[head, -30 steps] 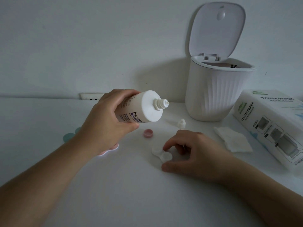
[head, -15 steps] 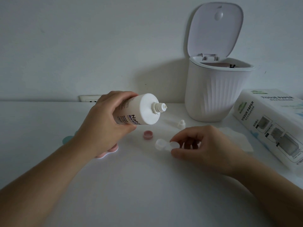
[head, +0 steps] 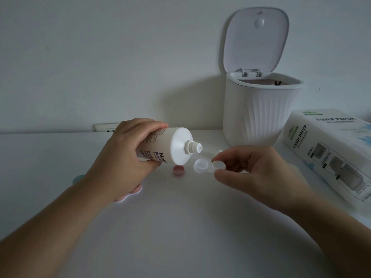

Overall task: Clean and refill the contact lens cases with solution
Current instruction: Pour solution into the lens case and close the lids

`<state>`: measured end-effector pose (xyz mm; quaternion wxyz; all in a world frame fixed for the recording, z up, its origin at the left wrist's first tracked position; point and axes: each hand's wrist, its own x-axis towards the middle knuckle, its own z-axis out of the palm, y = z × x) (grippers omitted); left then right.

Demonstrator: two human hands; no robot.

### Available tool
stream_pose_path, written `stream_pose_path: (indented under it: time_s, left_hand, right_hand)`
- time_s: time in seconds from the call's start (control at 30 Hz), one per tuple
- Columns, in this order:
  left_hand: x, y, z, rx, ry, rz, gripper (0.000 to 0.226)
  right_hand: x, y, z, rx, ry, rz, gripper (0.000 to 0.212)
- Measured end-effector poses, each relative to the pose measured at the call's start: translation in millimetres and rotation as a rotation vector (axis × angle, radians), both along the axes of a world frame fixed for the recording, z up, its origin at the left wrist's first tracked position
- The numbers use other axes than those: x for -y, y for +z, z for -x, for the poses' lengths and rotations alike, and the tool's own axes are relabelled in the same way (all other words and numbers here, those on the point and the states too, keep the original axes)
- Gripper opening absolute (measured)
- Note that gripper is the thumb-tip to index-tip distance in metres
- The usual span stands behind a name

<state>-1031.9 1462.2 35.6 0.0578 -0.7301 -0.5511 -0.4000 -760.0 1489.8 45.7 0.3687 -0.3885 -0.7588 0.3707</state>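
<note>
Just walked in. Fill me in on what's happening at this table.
A person is refilling a contact lens case. The left hand grips a solution bottle, uncapped and tipped with its nozzle toward a white lens case, which the right hand pinches above the table. No liquid is visible. A pink cap lies nearby; a bin stands open.

1. On the tissue box (head: 329, 155) at the counter's right edge, I read "TISSUE PAPER" twice: along its top face and down its front face.
2. Below each heading sits smaller print I cannot make out.
3. On the solution bottle (head: 166, 146), near the counter's middle, I read only "Nat", the rest cut off at the bottle's lower edge; the finer lines are too blurred.
</note>
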Motion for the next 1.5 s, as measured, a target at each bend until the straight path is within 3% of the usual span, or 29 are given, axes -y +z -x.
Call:
stream_pose_path:
  time_s: [1.5]
  left_hand:
    - [-2.0, 6.0, 1.7, -0.223, 0.047, -0.099, 0.079]
  right_hand:
    - [-0.1, -3.3, -0.8, -0.008, 0.101, -0.075, 0.007]
